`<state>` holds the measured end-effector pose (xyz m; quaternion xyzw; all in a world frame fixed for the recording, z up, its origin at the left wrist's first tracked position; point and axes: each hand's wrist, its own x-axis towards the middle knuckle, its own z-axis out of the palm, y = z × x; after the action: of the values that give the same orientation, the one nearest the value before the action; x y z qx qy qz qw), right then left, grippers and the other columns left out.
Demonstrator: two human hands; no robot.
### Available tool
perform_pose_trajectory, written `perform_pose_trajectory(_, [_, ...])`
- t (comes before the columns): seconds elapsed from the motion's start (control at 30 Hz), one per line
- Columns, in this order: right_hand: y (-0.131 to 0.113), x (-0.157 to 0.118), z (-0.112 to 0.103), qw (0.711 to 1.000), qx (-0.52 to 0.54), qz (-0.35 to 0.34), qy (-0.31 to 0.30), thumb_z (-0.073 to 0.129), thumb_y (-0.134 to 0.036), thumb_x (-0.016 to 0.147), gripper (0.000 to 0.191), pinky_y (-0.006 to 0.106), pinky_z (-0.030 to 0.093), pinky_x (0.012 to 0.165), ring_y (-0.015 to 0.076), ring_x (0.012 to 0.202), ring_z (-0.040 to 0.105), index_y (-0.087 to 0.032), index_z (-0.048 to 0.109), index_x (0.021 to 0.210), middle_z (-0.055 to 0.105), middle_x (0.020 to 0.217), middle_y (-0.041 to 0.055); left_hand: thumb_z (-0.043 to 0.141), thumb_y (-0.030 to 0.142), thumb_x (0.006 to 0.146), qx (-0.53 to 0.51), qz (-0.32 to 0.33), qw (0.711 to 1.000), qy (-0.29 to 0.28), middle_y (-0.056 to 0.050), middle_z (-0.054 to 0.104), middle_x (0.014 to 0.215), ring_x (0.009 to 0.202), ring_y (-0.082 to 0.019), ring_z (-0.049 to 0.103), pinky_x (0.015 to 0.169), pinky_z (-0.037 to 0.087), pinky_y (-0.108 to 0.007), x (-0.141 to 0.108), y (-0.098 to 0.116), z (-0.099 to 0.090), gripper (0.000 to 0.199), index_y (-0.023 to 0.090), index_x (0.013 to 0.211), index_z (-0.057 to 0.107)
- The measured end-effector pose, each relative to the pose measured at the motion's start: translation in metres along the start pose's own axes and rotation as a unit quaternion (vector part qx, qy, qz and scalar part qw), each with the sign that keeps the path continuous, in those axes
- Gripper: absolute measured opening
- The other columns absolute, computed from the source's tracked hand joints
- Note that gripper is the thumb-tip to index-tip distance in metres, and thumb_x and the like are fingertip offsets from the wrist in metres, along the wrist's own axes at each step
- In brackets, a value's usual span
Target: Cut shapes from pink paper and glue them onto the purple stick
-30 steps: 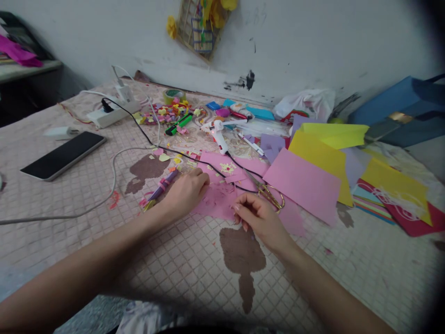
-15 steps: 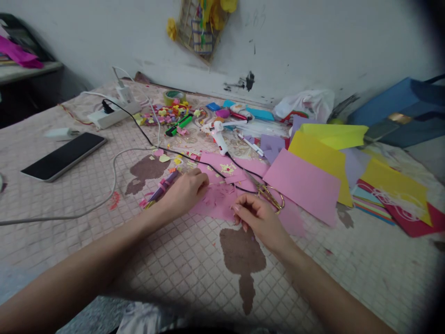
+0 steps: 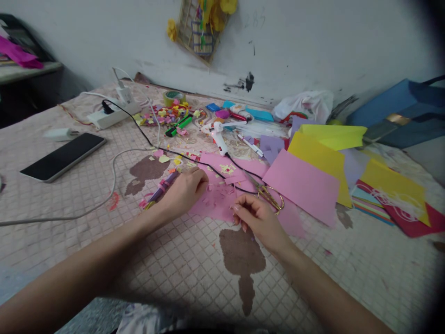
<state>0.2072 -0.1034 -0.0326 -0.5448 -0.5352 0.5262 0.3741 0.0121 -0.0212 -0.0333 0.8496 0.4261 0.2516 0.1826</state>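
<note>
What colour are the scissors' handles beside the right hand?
Gold, on the scissors, seen in the head view.

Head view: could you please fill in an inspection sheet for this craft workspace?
Surface: quilted cover with brown patches, strewn with paper bits.
Job's things: pink scrap paper under both hands; scissors beside the right hand.
Clutter: pink sheet, yellow sheets, glue gun, green marker, tape roll, phone, purple pen.
Hands: left hand curled, fingertips on the pink scraps; right hand pinched shut; what it pinches cannot be made out.
Cables: black cord running toward the glue gun; white cable; power strip.
Surroundings: marked white wall, hanging decoration, blue bag.
</note>
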Motion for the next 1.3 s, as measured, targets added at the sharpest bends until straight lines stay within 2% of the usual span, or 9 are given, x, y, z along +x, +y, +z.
perform_pose_trajectory(0.07, [0.0,0.001,0.001,1.0,0.013,-0.005,0.0,0.053,-0.034,0.084,0.018,0.018,0.036,0.041,0.0064,0.045,0.045,-0.018,0.051,0.076,0.054,0.06,-0.0033,0.047,0.014,0.081,-0.059,-0.026,0.998,-0.004,-0.002,0.06,0.072,0.065,-0.011,0.052,0.059,0.042,-0.024,-0.002,0.008,-0.003,0.011,0.014,0.077,0.057])
perform_pose_trajectory(0.17, [-0.001,0.002,0.003,0.999,0.033,-0.013,-0.003,0.053,-0.038,0.084,0.021,0.019,0.036,0.041,0.0066,0.044,0.045,-0.018,0.051,0.078,0.054,0.059,-0.0034,0.048,0.016,0.082,-0.131,-0.053,0.989,-0.045,0.0,0.06,0.069,0.06,-0.01,0.051,0.055,0.04,-0.021,-0.005,0.023,-0.005,0.011,0.014,0.079,0.058])
perform_pose_trajectory(0.3, [-0.002,0.002,0.006,0.999,0.034,-0.012,-0.002,0.056,-0.039,0.083,0.022,0.019,0.035,0.04,0.0062,0.042,0.043,-0.018,0.052,0.079,0.055,0.058,-0.0039,0.049,0.014,0.081,-0.152,-0.04,0.987,-0.04,0.0,0.06,0.069,0.061,-0.009,0.051,0.056,0.04,-0.021,-0.007,0.031,-0.007,0.01,0.014,0.078,0.058])
perform_pose_trajectory(0.47, [-0.001,0.002,0.006,1.0,0.02,0.0,0.009,0.055,-0.038,0.082,0.021,0.019,0.034,0.039,0.0067,0.042,0.044,-0.018,0.051,0.076,0.055,0.057,-0.0036,0.048,0.013,0.081,-0.034,-0.011,0.997,0.069,-0.002,0.059,0.074,0.065,-0.011,0.051,0.06,0.041,-0.023,-0.003,0.01,-0.014,0.01,0.014,0.077,0.057])
perform_pose_trajectory(0.57, [0.0,0.001,0.004,1.0,0.009,-0.003,0.004,0.053,-0.037,0.083,0.02,0.019,0.035,0.04,0.0067,0.043,0.044,-0.018,0.051,0.075,0.055,0.058,-0.003,0.049,0.014,0.082,0.02,0.013,0.999,0.025,-0.004,0.059,0.078,0.069,-0.013,0.052,0.063,0.042,-0.025,-0.002,0.001,-0.013,0.01,0.015,0.078,0.058])
perform_pose_trajectory(0.7, [0.0,0.001,0.004,1.0,0.007,-0.009,0.0,0.052,-0.036,0.084,0.02,0.019,0.036,0.041,0.0068,0.044,0.045,-0.018,0.052,0.075,0.056,0.059,-0.0027,0.051,0.012,0.081,0.051,0.034,0.998,-0.024,-0.007,0.058,0.084,0.078,-0.017,0.055,0.069,0.045,-0.029,-0.003,0.0,-0.004,0.009,0.013,0.083,0.06])
perform_pose_trajectory(0.87, [0.0,0.001,0.005,1.0,0.01,-0.01,0.001,0.053,-0.036,0.084,0.02,0.019,0.035,0.041,0.0069,0.044,0.045,-0.019,0.052,0.074,0.056,0.058,-0.0027,0.048,0.01,0.083,0.075,0.057,0.994,-0.048,-0.008,0.058,0.09,0.085,-0.019,0.057,0.075,0.046,-0.032,-0.002,-0.001,0.002,0.017,0.014,0.092,0.061])
perform_pose_trajectory(1.07, [0.0,0.001,0.004,1.0,0.009,-0.006,0.001,0.053,-0.034,0.084,0.018,0.018,0.034,0.04,0.0063,0.043,0.044,-0.018,0.052,0.074,0.056,0.058,-0.0031,0.046,0.013,0.086,0.105,0.074,0.988,-0.084,-0.009,0.059,0.092,0.085,-0.018,0.056,0.075,0.046,-0.032,0.001,-0.001,-0.001,0.02,0.014,0.09,0.065])
perform_pose_trajectory(1.3, [0.0,0.001,0.003,1.0,0.008,-0.009,-0.003,0.053,-0.035,0.084,0.02,0.019,0.035,0.042,0.0064,0.044,0.044,-0.018,0.052,0.073,0.056,0.059,-0.0031,0.042,0.013,0.087,0.137,0.098,0.982,-0.081,-0.009,0.059,0.089,0.084,-0.018,0.056,0.075,0.047,-0.031,0.002,0.0,0.0,0.022,0.013,0.09,0.064])
